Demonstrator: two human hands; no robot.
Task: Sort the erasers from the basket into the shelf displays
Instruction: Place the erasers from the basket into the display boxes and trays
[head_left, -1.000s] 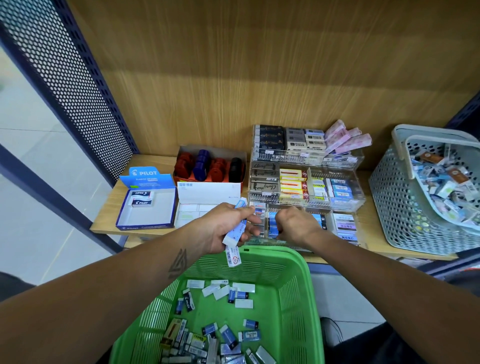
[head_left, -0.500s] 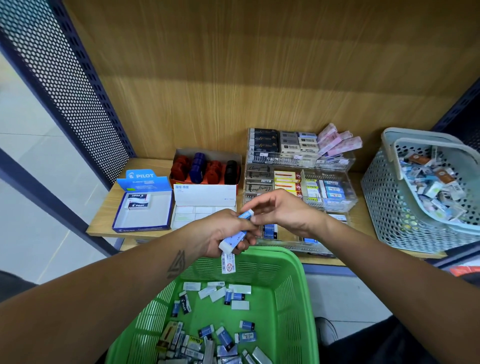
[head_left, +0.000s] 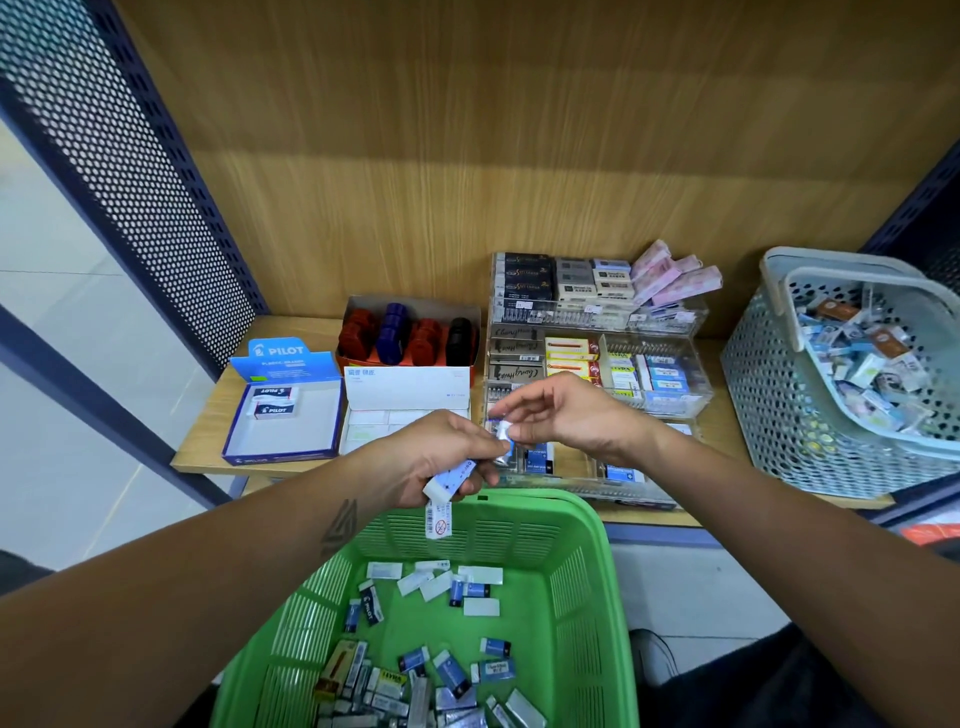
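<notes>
The left hand is closed around a small bundle of blue-and-white erasers, and it holds them above the far rim of the green basket. A white sticker with a barcode and a red round sign hangs down from this bundle; its small text is not readable. The right hand pinches one small eraser between thumb and forefinger, while its other fingers are loosely spread. This eraser is just beside the top of the bundle, in front of the clear acrylic display that stands in the middle of the wooden shelf.

More erasers lie loose on the bottom of the green basket, most with blue or white sleeves. One of them shows a dark label that I cannot read with certainty.

Near the left edge of the shelf is a blue open box with the word "PILOT" on its raised lid, and two erasers inside it carry the same word. Beside it is a white box with small blue writing, not legible. Behind that, an orange box holds red, blue and black stamps. The display compartments hold black, yellow, blue and pink packs; some packs have a cursive script that is too blurred to read. At the right edge of the shelf stands a pale grey basket with mixed erasers.
</notes>
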